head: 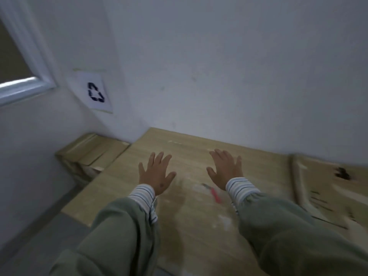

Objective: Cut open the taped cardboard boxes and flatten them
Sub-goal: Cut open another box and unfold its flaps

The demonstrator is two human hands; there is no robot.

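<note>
Head view: both hands are held out with fingers spread wide — they hold nothing. The left hand (157, 172) and the right hand (226, 169) hover palm down over a big flat sheet of cardboard (199, 226), and I cannot tell if they touch it. Each arm has a striped cuff under a green sleeve (123, 236). Between the two wrists, on the sheet, lies a small cutter with a red handle (214, 194); it is blurry. To the right lies another flattened cardboard box (322, 188) with dark print on it, just beside the big sheet. To the left, in the corner, sits a stack of folded cardboard (89, 152). Above that stack, a paper recycling sign (93, 92) hangs on the white wall — near a window frame (29, 76).
</note>
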